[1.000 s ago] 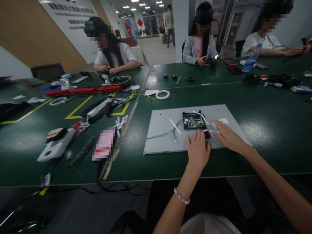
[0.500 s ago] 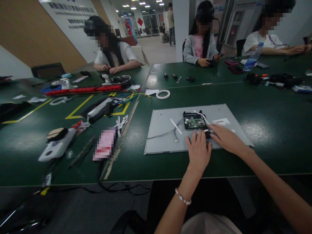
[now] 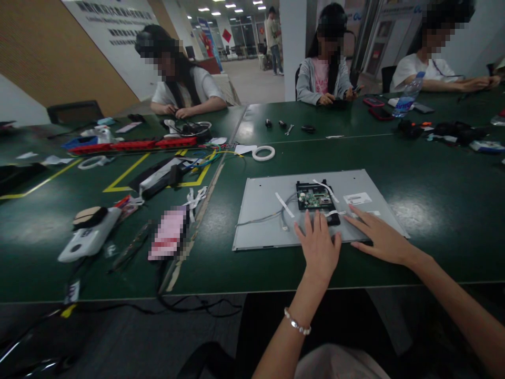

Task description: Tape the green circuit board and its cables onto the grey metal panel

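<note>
A flat grey metal panel (image 3: 260,197) lies on the green table before me. On its middle sits a black frame with a green circuit board (image 3: 314,198). White tape strips (image 3: 284,205) lie across the cables and the frame's right side. My left hand (image 3: 319,245), fingers spread, rests over the panel's front edge with its fingertips just below the board. My right hand (image 3: 381,237) is open too, its fingers stretched over the panel's right part near a white label (image 3: 357,198). Neither hand holds anything. Grey cables (image 3: 262,217) run left from the board.
A white tape roll (image 3: 263,153) lies behind the panel. To the left are a pink pouch-like item (image 3: 169,231), a white device (image 3: 89,234) and a black-and-white item (image 3: 161,176). Several people sit across the table; a water bottle (image 3: 408,96) stands far right.
My right hand has moved right, away from the frame, and its fingers have spread. This uncovers a white strip at the frame's lower right. My left hand has shifted slightly left.
</note>
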{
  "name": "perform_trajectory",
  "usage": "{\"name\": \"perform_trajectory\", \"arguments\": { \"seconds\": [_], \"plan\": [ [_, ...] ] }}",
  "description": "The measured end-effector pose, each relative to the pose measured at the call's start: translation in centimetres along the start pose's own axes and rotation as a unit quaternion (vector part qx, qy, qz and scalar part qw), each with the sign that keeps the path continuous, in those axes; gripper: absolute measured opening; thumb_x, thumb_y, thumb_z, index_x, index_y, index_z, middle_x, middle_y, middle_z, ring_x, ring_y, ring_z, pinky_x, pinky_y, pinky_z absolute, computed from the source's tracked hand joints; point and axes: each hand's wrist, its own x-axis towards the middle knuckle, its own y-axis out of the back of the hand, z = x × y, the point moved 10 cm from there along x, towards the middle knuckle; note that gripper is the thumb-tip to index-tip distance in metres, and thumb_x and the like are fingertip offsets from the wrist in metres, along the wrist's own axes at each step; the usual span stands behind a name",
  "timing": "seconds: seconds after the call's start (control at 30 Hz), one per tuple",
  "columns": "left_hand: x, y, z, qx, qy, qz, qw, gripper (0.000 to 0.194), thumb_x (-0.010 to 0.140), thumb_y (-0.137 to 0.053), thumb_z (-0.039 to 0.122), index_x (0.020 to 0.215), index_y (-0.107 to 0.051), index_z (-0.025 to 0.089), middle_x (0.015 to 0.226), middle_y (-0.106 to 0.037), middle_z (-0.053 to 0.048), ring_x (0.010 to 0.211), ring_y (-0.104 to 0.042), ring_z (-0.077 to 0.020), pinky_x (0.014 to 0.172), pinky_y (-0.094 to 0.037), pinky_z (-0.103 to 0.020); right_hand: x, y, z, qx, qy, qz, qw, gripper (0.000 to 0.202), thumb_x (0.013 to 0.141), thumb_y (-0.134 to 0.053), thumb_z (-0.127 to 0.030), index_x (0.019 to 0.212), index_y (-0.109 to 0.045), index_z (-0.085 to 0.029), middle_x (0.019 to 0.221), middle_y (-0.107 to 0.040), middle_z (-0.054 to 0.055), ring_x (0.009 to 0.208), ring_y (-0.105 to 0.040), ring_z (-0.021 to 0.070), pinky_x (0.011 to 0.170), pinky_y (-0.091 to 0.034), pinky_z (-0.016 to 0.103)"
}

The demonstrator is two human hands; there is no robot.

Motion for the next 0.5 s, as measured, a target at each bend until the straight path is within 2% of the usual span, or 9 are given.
{"name": "perform_trajectory", "arguments": {
  "seconds": [0.27, 0.37, 0.5],
  "plan": [
    [-0.4, 0.2, -0.6, 0.031, 0.021, 0.004, 0.999, 0.052, 0.093, -0.037, 0.044, 0.136, -0.043, 0.015, 0.148, -0.035, -0.014, 0.140, -0.022, -0.0316, 0.109, -0.017, -0.065, 0.0, -0.4, 0.0, -0.002, 0.010, -0.020, 1.000, 0.072, 0.089, -0.042, -0.055, 0.151, -0.017, -0.027, 0.153, -0.019, 0.002, 0.140, -0.021, 0.0252, 0.113, -0.024, 0.047],
    [-0.8, 0.6, -1.2, 0.035, 0.023, 0.008, 0.999, 0.052, 0.092, -0.041, 0.041, 0.135, -0.043, 0.014, 0.147, -0.037, -0.014, 0.138, -0.025, -0.0327, 0.108, -0.023, -0.063, -0.1, -0.6, 0.5, 0.001, -0.008, -0.030, 1.000, 0.071, 0.089, -0.042, -0.056, 0.150, -0.020, -0.028, 0.154, -0.014, 0.001, 0.139, -0.022, 0.0251, 0.112, -0.027, 0.045],
    [-2.6, 2.3, -2.8, 0.029, 0.020, 0.027, 0.999, 0.051, 0.092, -0.044, 0.034, 0.139, -0.038, 0.015, 0.147, -0.036, -0.014, 0.138, -0.028, -0.0319, 0.106, -0.029, -0.061, -1.0, -0.8, 1.1, 0.007, -0.046, -0.032, 0.998, 0.070, 0.088, -0.043, -0.057, 0.149, -0.024, -0.028, 0.156, -0.003, 0.002, 0.138, -0.025, 0.0280, 0.111, -0.030, 0.045]
  ]
}}
